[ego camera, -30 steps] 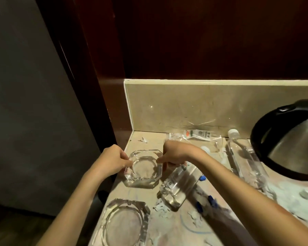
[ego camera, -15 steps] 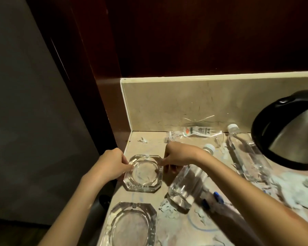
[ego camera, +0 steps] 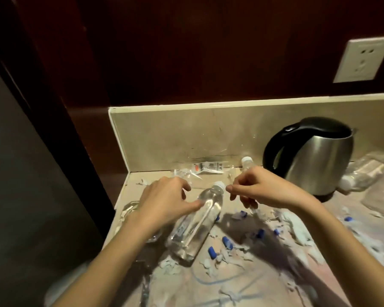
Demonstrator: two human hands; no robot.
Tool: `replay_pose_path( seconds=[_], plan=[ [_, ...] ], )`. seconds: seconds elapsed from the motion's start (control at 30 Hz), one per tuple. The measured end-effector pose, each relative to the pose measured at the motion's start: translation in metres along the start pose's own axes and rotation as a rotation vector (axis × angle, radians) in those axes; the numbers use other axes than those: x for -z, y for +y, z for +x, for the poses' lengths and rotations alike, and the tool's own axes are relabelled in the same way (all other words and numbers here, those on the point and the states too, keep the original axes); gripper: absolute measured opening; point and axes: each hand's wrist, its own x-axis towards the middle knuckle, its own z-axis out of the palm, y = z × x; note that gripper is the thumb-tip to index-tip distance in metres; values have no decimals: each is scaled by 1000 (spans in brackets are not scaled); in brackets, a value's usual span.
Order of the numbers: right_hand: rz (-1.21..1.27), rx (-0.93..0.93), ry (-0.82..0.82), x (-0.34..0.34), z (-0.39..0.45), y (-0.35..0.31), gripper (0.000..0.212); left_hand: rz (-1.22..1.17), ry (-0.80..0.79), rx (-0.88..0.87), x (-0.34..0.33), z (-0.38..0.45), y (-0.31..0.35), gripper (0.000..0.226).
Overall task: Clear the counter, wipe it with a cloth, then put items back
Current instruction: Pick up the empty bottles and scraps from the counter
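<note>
A clear water bottle (ego camera: pixel 194 222) with a white cap lies on the counter (ego camera: pixel 264 282), cap pointing away from me. My left hand (ego camera: pixel 164 202) arches over its shoulder, the thumb touching the bottle and the fingers relaxed. My right hand (ego camera: pixel 259 189) hovers just right of the cap with curled fingers, thumb and forefinger tips together, nothing visible between them. A second capped bottle (ego camera: pixel 247 161) is mostly hidden behind that hand. A glass ashtray (ego camera: pixel 128 210) sits at the counter's left edge, partly covered by my left wrist.
A steel kettle (ego camera: pixel 313 156) with a black handle stands at the back right. Crumpled plastic bottles (ego camera: pixel 364 173) lie beyond it. Plastic wrappers (ego camera: pixel 206 168) lie against the backsplash. Blue bits (ego camera: pixel 212 252) and paper scraps litter the counter. A wall socket (ego camera: pixel 361 59) is above.
Both hands have let go of the glass ashtray and moved right to the lying bottle. The view has swung right and up, bringing in the whole kettle and the socket.
</note>
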Motion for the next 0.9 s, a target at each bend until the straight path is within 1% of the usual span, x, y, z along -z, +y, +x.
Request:
replay_pose_path(
  seconds=[0.03,0.17,0.27,0.37,0.47,0.53,0.6,0.67,0.73,0.8,0.9],
  plan=[
    [11,-2,3,2,-5,4,30,60,-26,-9,-9,2,7,64],
    [48,-6,15,7,-23,18,28,178,-128,25,-36,9,18,65],
    [56,-19,-2,9,-35,25,27,114,-182,93,-40,14,15,64],
    [31,-7,-26,6,-43,24,27,-38,-188,151,-40,14,10,59],
    [14,13,-14,2,-46,21,24,-186,-105,160,-41,11,11,47],
    [42,22,11,-2,-44,20,30,-301,17,130,-33,6,18,38],
    [94,2,15,-9,-38,20,45,-525,130,88,-22,0,27,37],
    [133,2,-17,-16,-34,16,58,-795,158,26,-10,-8,36,40],
    [149,63,-38,-23,-32,12,61,-968,155,-55,-6,-13,42,49],
    [173,139,-36,-26,-30,10,58,-1013,178,-114,-6,-15,45,53],
    [180,218,-14,-26,-28,9,56,-1033,236,-145,-7,-17,47,57]
  ],
)
